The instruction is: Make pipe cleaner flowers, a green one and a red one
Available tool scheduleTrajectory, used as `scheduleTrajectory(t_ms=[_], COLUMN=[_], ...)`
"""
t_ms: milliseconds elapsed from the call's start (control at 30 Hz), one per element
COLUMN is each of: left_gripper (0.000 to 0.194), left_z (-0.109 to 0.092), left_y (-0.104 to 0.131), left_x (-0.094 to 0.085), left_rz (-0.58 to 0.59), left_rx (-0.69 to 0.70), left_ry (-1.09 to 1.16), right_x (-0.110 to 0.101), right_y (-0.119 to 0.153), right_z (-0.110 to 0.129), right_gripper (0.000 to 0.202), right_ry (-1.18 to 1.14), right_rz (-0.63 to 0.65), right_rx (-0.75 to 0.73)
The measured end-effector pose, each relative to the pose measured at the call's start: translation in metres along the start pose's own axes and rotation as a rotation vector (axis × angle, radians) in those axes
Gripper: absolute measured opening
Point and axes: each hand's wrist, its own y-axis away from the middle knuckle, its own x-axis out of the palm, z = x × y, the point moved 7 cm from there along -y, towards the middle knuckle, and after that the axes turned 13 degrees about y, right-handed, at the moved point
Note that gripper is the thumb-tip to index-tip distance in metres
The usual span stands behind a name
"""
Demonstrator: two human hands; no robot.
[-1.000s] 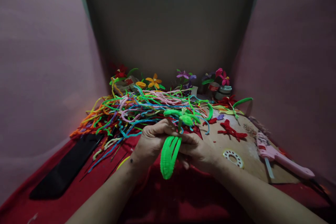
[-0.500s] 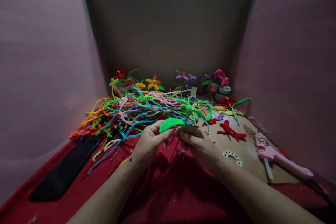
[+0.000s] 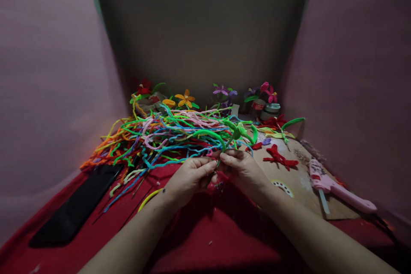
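Note:
A green pipe-cleaner flower stem (image 3: 230, 139) with leaves stands between my two hands, tilted slightly to the right. Low on this stem, my left hand (image 3: 195, 175) pinches with thumb and forefinger. Just above and to the right, my right hand (image 3: 242, 167) grips the stem near the base of a leaf. Its lower end is hidden by my fingers. Behind it spreads a tangled heap of coloured pipe cleaners (image 3: 180, 130). On the cardboard to the right lies a red pipe-cleaner petal piece (image 3: 279, 157).
A pink glue gun (image 3: 340, 190) with a glue stick rests on a cardboard sheet (image 3: 308, 199). A black phone-like slab (image 3: 77, 205) lies on the red cloth (image 3: 212, 231) at left. Finished flowers, such as an orange one (image 3: 186, 99), and a jar (image 3: 271, 111) stand at the back.
My left hand has moved down the stem, and the leaf that lay over it has turned away and now curves upright. The whole view has shifted slightly.

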Motion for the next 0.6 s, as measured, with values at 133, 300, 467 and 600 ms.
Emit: scheduleTrajectory(t_ms=[133, 300, 467, 600], left_gripper=[0.035, 0.034, 0.021, 0.019], left_z=[0.001, -0.017, -0.032, -0.028], left_y=[0.001, 0.008, 0.018, 0.021], left_x=[0.004, 0.008, 0.017, 0.022], left_rz=[0.002, -0.037, -0.153, -0.176], left_rx=[-0.01, 0.154, 0.483, 0.538], left_ry=[0.053, -0.203, -0.665, -0.766], right_x=[0.004, 0.002, 0.005, 0.0], right_y=[0.002, 0.005, 0.005, 0.006], right_z=[0.0, 0.005, 0.001, 0.001], right_gripper=[0.013, 0.012, 0.012, 0.016], right_ry=[-0.066, 0.048, -0.013, 0.017], right_rz=[0.005, -0.067, -0.075, -0.165], right_rx=[0.031, -0.035, -0.05, -0.102])
